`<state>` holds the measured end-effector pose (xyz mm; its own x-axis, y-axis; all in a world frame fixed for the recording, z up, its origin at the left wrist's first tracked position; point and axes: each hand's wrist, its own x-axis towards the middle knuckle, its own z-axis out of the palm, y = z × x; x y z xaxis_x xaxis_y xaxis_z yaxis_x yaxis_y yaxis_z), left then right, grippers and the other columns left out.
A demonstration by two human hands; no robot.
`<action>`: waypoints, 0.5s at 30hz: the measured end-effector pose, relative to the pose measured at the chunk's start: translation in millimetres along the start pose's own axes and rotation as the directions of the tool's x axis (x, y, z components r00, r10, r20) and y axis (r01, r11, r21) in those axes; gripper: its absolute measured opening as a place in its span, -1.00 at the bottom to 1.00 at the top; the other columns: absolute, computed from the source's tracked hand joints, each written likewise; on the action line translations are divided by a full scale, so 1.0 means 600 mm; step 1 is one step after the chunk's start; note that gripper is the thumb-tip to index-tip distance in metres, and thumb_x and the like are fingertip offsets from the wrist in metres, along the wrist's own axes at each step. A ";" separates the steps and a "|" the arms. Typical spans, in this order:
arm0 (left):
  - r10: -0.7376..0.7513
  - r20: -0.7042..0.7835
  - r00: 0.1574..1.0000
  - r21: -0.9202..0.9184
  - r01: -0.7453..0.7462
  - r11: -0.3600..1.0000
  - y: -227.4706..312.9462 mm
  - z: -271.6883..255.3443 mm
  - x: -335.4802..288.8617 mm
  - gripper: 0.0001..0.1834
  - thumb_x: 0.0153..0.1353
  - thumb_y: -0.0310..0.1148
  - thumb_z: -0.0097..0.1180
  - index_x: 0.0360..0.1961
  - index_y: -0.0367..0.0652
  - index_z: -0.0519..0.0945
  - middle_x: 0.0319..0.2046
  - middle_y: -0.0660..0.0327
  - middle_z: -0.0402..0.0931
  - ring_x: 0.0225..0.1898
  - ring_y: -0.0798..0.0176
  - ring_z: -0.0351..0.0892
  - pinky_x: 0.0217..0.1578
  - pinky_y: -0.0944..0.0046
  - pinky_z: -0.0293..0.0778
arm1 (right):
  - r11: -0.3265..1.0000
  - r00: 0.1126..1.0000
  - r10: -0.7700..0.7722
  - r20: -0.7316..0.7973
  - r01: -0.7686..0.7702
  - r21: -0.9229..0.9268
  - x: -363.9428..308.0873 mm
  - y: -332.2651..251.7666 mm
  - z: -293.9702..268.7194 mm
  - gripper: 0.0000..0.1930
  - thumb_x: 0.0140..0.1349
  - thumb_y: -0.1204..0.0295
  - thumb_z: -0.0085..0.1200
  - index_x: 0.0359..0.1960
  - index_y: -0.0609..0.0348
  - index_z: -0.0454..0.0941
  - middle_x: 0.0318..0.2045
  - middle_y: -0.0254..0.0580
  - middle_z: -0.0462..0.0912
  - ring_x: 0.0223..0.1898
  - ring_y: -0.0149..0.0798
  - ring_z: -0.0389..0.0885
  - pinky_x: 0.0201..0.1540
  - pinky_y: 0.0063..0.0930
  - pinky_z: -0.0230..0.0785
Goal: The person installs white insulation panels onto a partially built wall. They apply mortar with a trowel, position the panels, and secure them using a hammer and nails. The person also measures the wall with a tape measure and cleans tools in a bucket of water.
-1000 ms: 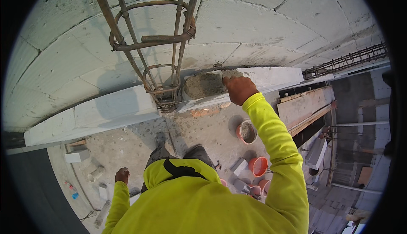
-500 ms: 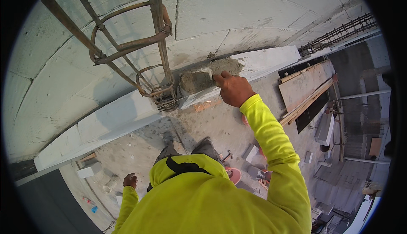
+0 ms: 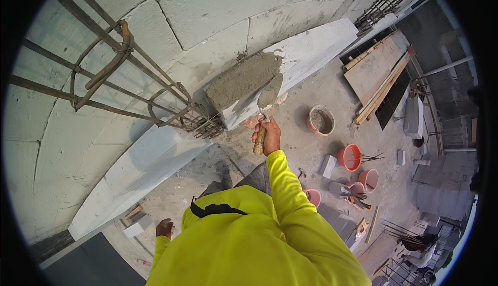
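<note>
My right hand (image 3: 266,136) is closed round the wooden handle of a trowel (image 3: 259,143). Grey mortar covers much of its blade, which sits against the near edge of a white block course (image 3: 316,52). Along the top of that course lies a thick bed of wet mortar (image 3: 244,78), roughly flattened and ending near the rebar. Down at my left side, away from the blocks, hangs my left hand (image 3: 165,228), its fingers curled and no object visible in it.
A tied rebar column (image 3: 124,52) rises left of the mortar, before a white block wall (image 3: 207,16). Another block course (image 3: 129,166) runs left. Mortar tub (image 3: 320,120), orange buckets (image 3: 349,157), loose blocks (image 3: 328,165) and boards (image 3: 376,84) stand on the floor.
My right hand has drawn the trowel back off the mortar bed toward me, turning the blade to show mortar on it. The view has swung, bringing more buckets into sight.
</note>
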<state>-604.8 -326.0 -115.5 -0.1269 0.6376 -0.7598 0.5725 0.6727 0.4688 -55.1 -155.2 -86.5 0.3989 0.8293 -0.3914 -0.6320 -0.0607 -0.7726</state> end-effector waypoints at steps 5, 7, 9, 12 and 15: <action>-0.058 -0.127 0.990 0.071 0.067 0.995 0.041 -0.093 -0.024 -0.63 0.25 -0.33 0.12 0.06 -0.25 0.59 -0.23 0.14 0.68 -0.27 0.20 0.72 -0.45 0.26 0.55 | 0.978 0.964 0.104 0.247 -0.144 0.150 -0.040 0.133 0.053 -0.91 0.29 0.42 -0.09 -0.23 0.13 0.40 -0.52 -0.25 0.49 -0.59 -0.32 0.51 -0.48 -0.42 0.44; -0.040 -0.124 0.991 0.184 0.063 0.981 0.053 -0.111 -0.035 -0.63 0.25 -0.32 0.13 0.05 -0.25 0.59 -0.23 0.13 0.67 -0.27 0.19 0.73 -0.45 0.25 0.55 | 0.984 0.919 0.175 0.353 -0.157 -0.079 -0.079 0.169 0.058 -0.88 0.32 0.43 -0.10 -0.18 0.16 0.40 -0.51 -0.26 0.48 -0.59 -0.34 0.49 -0.45 -0.41 0.42; -0.058 -0.144 0.988 0.244 0.092 0.966 0.057 -0.118 -0.039 -0.62 0.25 -0.31 0.13 0.05 -0.25 0.59 -0.22 0.11 0.67 -0.28 0.19 0.73 -0.45 0.25 0.55 | 0.958 0.889 0.224 0.400 -0.125 -0.257 -0.123 0.176 0.042 -0.86 0.32 0.45 -0.08 -0.15 0.18 0.41 -0.50 -0.29 0.46 -0.59 -0.37 0.49 -0.47 -0.44 0.40; -0.007 -0.084 0.996 0.214 0.025 0.977 0.041 -0.108 -0.026 -0.62 0.23 -0.31 0.14 0.05 -0.26 0.59 -0.22 0.09 0.67 -0.30 0.18 0.73 -0.45 0.23 0.56 | 0.915 0.951 0.133 0.278 -0.009 -0.404 -0.142 0.123 0.012 -0.77 0.31 0.41 -0.01 -0.07 0.26 0.41 -0.50 -0.27 0.49 -0.58 -0.40 0.48 -0.47 -0.47 0.37; 0.043 0.011 0.999 0.212 -0.045 0.976 0.005 -0.084 0.007 -0.63 0.21 -0.34 0.16 0.02 -0.27 0.60 -0.26 0.08 0.68 -0.31 0.17 0.72 -0.42 0.19 0.57 | 0.853 0.987 -0.060 0.147 0.127 -0.507 -0.119 0.002 -0.013 -0.67 0.32 0.36 0.00 0.00 0.36 0.40 -0.50 -0.22 0.54 -0.61 -0.37 0.52 -0.51 -0.45 0.40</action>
<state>-644.2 -302.0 -94.7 -0.0931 0.6620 -0.7437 0.7359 0.5488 0.3964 -79.3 -219.1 -63.6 0.3341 0.9040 -0.2667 -0.1516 -0.2277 -0.9619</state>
